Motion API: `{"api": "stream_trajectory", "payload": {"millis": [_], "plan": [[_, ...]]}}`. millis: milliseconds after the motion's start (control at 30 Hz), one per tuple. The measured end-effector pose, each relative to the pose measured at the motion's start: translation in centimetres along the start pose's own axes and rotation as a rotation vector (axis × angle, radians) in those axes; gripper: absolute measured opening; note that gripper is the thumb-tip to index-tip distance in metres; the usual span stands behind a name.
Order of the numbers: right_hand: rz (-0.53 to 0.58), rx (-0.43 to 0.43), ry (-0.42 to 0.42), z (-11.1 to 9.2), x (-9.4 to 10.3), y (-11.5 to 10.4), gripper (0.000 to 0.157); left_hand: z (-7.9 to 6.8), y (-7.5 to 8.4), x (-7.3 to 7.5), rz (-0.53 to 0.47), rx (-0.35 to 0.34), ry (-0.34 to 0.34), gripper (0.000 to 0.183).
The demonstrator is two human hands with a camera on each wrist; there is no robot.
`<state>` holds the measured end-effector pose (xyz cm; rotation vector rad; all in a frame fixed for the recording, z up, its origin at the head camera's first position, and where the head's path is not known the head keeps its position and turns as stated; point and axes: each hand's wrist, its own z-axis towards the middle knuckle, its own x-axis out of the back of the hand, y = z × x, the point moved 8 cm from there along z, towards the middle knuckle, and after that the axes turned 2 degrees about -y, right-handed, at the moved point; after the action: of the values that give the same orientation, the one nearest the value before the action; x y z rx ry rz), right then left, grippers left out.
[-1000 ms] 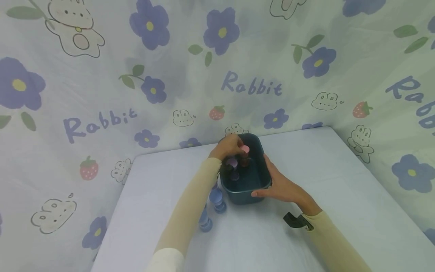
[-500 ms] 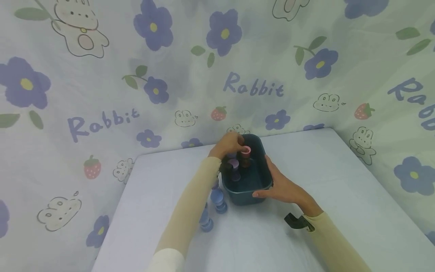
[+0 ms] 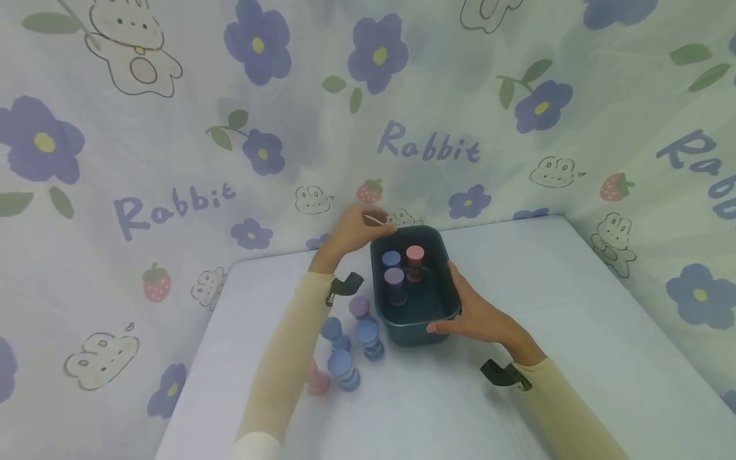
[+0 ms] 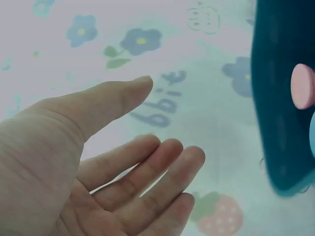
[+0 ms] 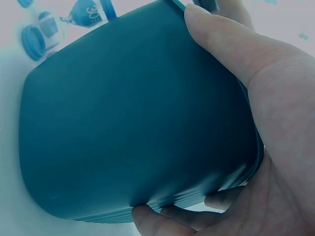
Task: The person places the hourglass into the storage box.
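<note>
Both my hands are at the bin [image 3: 408, 334]: right hand [image 3: 478, 313] gripping its near right corner, left hand [image 3: 355, 229] loosely spread just outside its far left corner. Left of the bin, pink, blue and purple hourglasses [image 3: 341, 363] sit on the desk [image 3: 437, 409]; inside it stand three more hourglasses [image 3: 394, 277].

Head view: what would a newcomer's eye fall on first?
Probably the dark teal bin on the white table, three hourglasses inside and others outside to its left. Next, the right hand gripping its near right corner, the empty left hand by its far left. Behind hangs the flowery backdrop.
</note>
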<state>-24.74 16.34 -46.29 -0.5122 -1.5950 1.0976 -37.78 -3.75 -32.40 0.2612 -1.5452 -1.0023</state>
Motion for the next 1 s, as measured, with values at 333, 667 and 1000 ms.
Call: {"api": "stream_trajectory", "payload": {"millis": [333, 667, 1000], "plan": [[-0.014, -0.022, 0.006, 0.1, 0.0, 0.2, 0.139, -6.3, -2.7, 3.6, -0.049, -0.021, 0.042, 0.043], [0.0, -0.038, 0.003, 0.0, -0.2, 0.6, 0.138, -12.7, -6.8, 3.5, -0.053, 0.026, 0.046, 0.043], [0.0, -0.039, 0.003, 0.1, -0.1, 0.3, 0.14, -16.4, -9.4, 2.3, -0.044, -0.021, 0.075, 0.042]]}}
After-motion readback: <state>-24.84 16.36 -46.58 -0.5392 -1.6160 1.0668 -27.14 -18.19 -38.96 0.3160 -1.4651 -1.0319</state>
